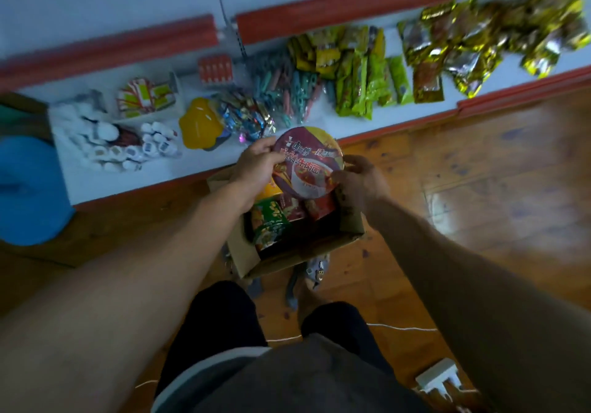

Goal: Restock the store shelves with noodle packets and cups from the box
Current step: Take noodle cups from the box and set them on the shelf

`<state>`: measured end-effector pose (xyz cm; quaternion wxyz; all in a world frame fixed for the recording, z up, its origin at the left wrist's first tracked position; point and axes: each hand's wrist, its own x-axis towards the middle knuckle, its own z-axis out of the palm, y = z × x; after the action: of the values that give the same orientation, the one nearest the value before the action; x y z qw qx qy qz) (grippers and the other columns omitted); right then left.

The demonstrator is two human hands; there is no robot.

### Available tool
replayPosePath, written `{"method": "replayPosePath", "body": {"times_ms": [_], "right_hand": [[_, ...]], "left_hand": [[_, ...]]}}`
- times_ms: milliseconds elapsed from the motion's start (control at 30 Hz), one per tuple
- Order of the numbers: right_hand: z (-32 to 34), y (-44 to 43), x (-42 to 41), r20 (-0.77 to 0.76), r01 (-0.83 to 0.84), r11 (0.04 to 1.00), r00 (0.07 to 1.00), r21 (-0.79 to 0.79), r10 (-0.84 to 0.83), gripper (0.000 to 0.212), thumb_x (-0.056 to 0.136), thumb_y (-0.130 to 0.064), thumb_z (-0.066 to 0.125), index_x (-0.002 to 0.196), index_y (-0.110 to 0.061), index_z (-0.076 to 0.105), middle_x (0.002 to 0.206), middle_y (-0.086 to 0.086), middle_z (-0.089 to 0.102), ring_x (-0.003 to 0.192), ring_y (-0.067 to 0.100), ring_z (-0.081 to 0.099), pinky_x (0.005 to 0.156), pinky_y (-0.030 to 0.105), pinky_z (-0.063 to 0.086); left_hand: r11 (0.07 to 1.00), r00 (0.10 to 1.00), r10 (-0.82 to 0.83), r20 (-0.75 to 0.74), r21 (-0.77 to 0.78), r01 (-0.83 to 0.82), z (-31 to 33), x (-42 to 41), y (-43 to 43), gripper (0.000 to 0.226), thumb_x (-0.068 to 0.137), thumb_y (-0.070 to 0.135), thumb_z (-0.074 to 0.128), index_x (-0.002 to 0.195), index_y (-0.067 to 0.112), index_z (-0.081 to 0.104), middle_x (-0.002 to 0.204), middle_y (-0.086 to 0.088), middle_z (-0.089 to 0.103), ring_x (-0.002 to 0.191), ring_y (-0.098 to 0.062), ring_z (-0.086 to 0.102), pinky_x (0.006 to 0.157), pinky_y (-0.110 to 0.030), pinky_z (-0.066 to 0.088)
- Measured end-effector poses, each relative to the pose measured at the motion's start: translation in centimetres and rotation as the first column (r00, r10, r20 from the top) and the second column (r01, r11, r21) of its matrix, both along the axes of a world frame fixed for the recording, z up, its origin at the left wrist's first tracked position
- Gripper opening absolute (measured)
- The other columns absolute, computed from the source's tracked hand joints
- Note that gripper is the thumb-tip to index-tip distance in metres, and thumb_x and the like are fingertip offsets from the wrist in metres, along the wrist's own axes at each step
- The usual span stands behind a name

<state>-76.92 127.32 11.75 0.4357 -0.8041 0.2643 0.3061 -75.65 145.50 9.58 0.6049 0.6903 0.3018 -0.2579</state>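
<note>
The left hand (256, 169) grips the left rim of a noodle cup (308, 163), fingers curled over its edge. The cup is held lid-up above the open cardboard box (351, 220) and in front of the low shelf (96, 185). Its round foil lid is dark purple-red with a yellow band along the top edge and a picture of a bowl of red soup noodles in the lower half. Chinese writing runs across the lid; the large characters in the middle seem to read 牛肉面, while the smaller line above is too blurred to read. The right hand (361, 182) holds the cup's right rim, thumb on the lid's edge.

In the box below lie a green noodle packet (268, 223) on the left and red packets (316, 207) just beside it; their print is unreadable.

On the shelf, from the left: small white bottles (105, 143), a yellow plastic piece (200, 124), pastel clothes pegs (287, 86), green packets (361, 86) and gold foil packets (463, 51)
</note>
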Motion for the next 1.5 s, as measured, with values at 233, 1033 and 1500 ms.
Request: {"method": "replayPosePath", "body": {"times_ms": [233, 1033, 1500], "right_hand": [[10.9, 1.2, 0.7, 0.178, -0.078, 0.997, 0.981, 0.000, 0.077, 0.052, 0.087, -0.031, 0.066, 0.136, -0.020, 0.053, 0.114, -0.001, 0.067, 0.099, 0.022, 0.061, 0.083, 0.033, 0.047], [29.8, 17.8, 7.9, 0.592, -0.308, 0.943, 0.787, 0.130, 0.175, 0.038, 0.093, -0.027, 0.061, 0.130, -0.019, 0.059, 0.125, 0.005, 0.063, 0.107, 0.027, 0.061, 0.097, 0.047, 0.051], [33.0, 37.9, 9.8, 0.591, -0.388, 0.884, 0.788, 0.261, 0.172, 0.019, 0.092, -0.024, 0.064, 0.111, -0.021, 0.065, 0.097, -0.003, 0.066, 0.102, 0.027, 0.064, 0.091, 0.050, 0.053]], "left_hand": [[0.990, 0.983, 0.131, 0.129, -0.067, -0.123, 11.9, -2.0, 2.2, 0.033, 0.097, 0.011, 0.055, 0.129, 0.018, 0.057, 0.110, 0.006, 0.064, 0.086, -0.002, 0.061, 0.066, -0.016, 0.049], [0.858, 0.712, 0.507, 0.486, -0.204, -0.472, 32.3, -1.1, 16.4, 0.026, 0.093, 0.003, 0.056, 0.113, 0.019, 0.061, 0.100, -0.004, 0.065, 0.079, -0.006, 0.061, 0.060, -0.015, 0.049], [0.773, 0.621, 0.607, 0.496, -0.188, -0.606, 35.0, -0.1, 35.5, 0.017, 0.092, 0.012, 0.062, 0.092, 0.029, 0.065, 0.092, 0.001, 0.069, 0.084, -0.017, 0.065, 0.075, -0.030, 0.054]]}}
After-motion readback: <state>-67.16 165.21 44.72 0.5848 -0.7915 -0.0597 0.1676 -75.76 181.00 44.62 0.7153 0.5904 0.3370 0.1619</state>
